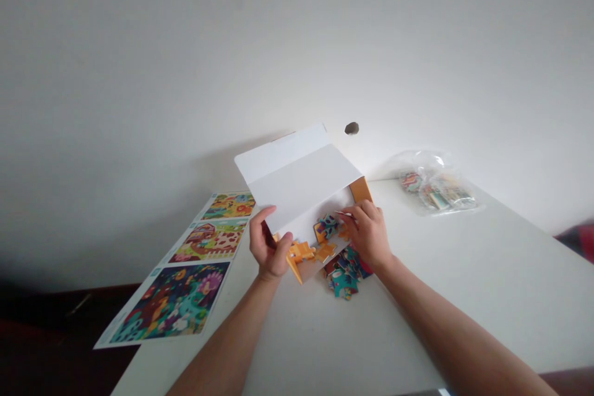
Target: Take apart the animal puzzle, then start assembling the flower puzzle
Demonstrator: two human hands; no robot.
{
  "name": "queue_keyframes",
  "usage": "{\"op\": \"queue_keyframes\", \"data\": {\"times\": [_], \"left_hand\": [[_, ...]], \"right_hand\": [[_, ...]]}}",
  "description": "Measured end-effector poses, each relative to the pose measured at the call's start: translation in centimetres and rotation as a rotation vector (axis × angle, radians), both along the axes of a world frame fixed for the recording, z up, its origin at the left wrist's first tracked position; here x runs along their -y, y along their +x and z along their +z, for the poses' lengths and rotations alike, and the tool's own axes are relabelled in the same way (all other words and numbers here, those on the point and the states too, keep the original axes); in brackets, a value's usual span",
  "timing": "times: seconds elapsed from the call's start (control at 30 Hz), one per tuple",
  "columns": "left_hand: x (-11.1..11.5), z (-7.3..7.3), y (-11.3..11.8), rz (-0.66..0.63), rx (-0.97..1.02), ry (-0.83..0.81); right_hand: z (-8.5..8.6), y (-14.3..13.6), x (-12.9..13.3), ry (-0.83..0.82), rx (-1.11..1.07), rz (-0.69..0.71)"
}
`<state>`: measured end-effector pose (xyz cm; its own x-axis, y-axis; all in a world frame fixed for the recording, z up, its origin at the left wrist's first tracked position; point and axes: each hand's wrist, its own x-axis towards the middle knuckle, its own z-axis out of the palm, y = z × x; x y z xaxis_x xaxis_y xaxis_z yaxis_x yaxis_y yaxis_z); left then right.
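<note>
An open cardboard box (297, 182), white inside with orange sides, is tilted above the table. My left hand (271, 246) grips its left end, thumb over the near edge. At the box's right end is my right hand (369, 229), its fingers pinched on a puzzle piece whose thin edge shows. Inside the box lie several orange pieces (301, 252) and a dark patterned piece (327, 227). Under and just in front of the box, a heap of teal and dark puzzle pieces (344, 278) rests on the table.
A printed sheet (218, 273) with three colourful pictures lies along the left edge of the white table (297, 340). Clear plastic bags (448, 192) of puzzle pieces are at the back right. The wall behind has a dark hole (351, 129). Something red and black (580, 240) is at the far right.
</note>
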<state>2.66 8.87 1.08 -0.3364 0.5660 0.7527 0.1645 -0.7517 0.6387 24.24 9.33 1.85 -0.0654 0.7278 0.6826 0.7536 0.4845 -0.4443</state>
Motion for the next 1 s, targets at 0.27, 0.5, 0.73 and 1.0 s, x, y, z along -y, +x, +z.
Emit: {"op": "queue_keyframes", "data": {"times": [0.27, 0.5, 0.73, 1.0], "left_hand": [[-0.06, -0.15, -0.06, 0.002, -0.002, -0.003], [-0.08, -0.21, -0.14, -0.002, -0.007, -0.013], [-0.03, -0.2, -0.2, -0.022, -0.007, -0.007], [0.04, -0.09, -0.05, -0.022, -0.009, 0.0]], "right_hand": [[-0.53, -0.89, 0.11, -0.066, 0.068, 0.289], [-0.22, -0.73, 0.15, -0.134, 0.097, 0.244], [0.03, -0.66, 0.63, -0.11, 0.137, 0.25], [-0.36, -0.75, 0.07, -0.102, 0.085, 0.318]]}}
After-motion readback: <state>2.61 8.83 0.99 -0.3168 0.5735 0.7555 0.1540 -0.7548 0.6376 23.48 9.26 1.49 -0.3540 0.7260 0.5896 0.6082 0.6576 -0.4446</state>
